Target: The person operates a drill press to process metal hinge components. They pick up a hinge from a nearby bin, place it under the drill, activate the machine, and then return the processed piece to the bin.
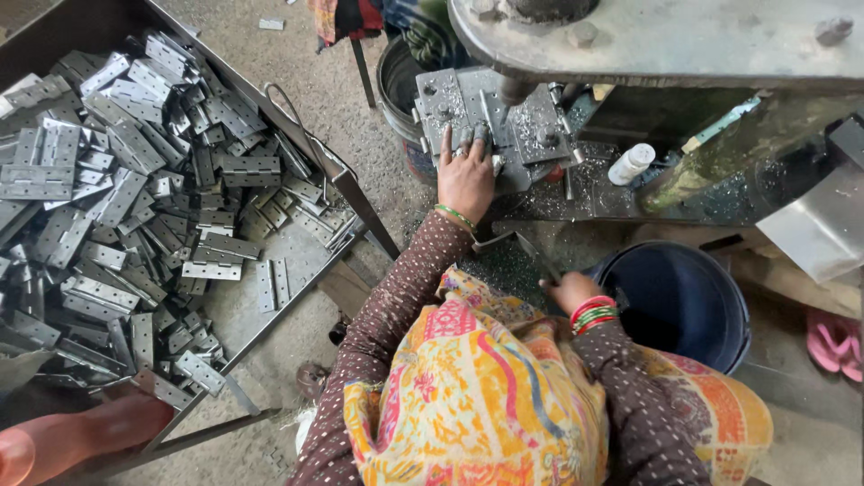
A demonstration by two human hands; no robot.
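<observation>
My left hand (465, 177) lies flat on a grey metal hinge plate (450, 108) and presses it onto the jig under the drill spindle (514, 88). The fingertips are dark with grime and there is a green bangle on the wrist. My right hand (571, 291), with red and green bangles, is curled low at my side. It grips the end of a thin metal rod (515, 245) that runs toward the machine base. Shiny metal swarf (585, 184) covers the machine table around the jig.
A large steel tray (297, 297) on the left is heaped with several flat hinges (117, 180). A dark blue bucket (684, 301) stands beside my right hand. A small white bottle (631, 163) sits on the machine table, and a pink sandal (837, 342) lies at far right.
</observation>
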